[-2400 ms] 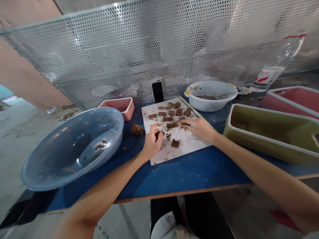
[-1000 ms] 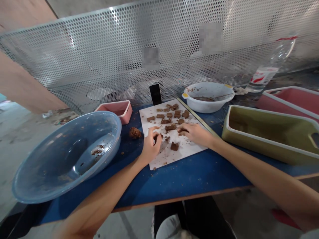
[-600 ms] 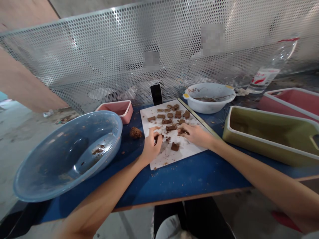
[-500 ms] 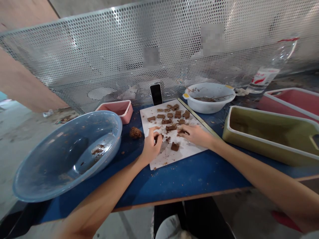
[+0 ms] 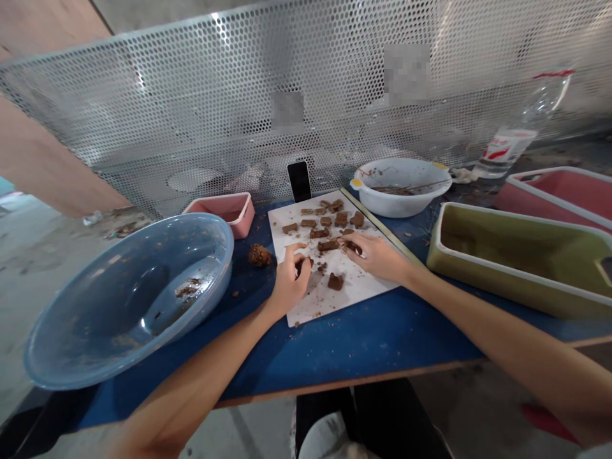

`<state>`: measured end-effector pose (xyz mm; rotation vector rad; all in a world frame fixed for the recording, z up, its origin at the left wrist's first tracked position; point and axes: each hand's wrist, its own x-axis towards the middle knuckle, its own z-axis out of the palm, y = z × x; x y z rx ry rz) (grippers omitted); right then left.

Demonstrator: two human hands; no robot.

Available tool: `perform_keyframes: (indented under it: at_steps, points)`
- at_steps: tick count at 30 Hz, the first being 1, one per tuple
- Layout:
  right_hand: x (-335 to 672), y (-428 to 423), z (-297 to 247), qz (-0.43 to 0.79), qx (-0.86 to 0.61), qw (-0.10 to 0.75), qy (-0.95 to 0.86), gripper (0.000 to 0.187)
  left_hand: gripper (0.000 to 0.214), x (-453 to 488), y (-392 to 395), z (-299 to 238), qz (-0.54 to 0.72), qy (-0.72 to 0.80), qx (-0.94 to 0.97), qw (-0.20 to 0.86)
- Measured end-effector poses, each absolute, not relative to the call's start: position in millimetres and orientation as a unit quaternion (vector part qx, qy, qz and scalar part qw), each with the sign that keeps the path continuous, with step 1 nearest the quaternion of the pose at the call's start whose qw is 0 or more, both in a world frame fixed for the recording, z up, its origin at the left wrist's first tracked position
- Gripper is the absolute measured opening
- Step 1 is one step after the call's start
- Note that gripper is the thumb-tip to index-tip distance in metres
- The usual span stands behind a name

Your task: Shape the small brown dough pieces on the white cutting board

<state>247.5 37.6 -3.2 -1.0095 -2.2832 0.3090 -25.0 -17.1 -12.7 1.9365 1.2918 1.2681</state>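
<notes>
Brown moulded pieces, some bone-shaped, lie in loose rows on a white board among dark crumbs. My left hand rests at the board's left side, thumb and fingers curled around a dark brown lump that they partly hide. At the right of the board, the fingers of my right hand close on a small brown piece, mostly covered by them. Between and below the hands sits a separate brown piece. A rough brown clump lies on the blue table left of the board.
A large blue basin stands left, a small pink tub behind it. At the back are a phone and a white basin with sticks. An olive tub, a pink tub and a bottle stand right.
My right hand has shifted slightly up and away from me, its fingertips moving over the small brown piece near the rows. My left hand has stayed in place.
</notes>
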Motion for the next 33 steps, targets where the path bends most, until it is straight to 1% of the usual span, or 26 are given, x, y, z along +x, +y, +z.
perform_keyframes:
  at_steps: [13,18,20,24,29,31,33]
  points:
    - [248,42,0,0.153,-0.390,0.278,-0.865,0.038,0.025,-25,-16,-13,0.461,0.471,0.713,0.241]
    - [247,42,3,0.216,-0.452,0.250,-0.829,0.035,0.024,-25,-16,-12,0.457,0.476,0.712,0.240]
    - [248,43,4,0.224,-0.475,0.244,-0.815,0.032,0.025,-25,-17,-13,0.457,0.476,0.712,0.240]
    - [254,45,6,0.191,-0.469,0.288,-0.813,0.021,0.025,-25,-17,-13,0.457,0.475,0.712,0.242]
    - [259,47,6,0.146,-0.397,0.357,-0.833,0.027,0.025,-25,-18,-12,0.457,0.478,0.711,0.242]
    - [261,50,5,0.135,-0.378,0.366,-0.839,0.032,0.025,-25,-18,-11,0.457,0.478,0.711,0.240]
    - [264,53,4,0.130,-0.372,0.367,-0.843,0.033,0.024,-25,-18,-11,0.458,0.476,0.712,0.238]
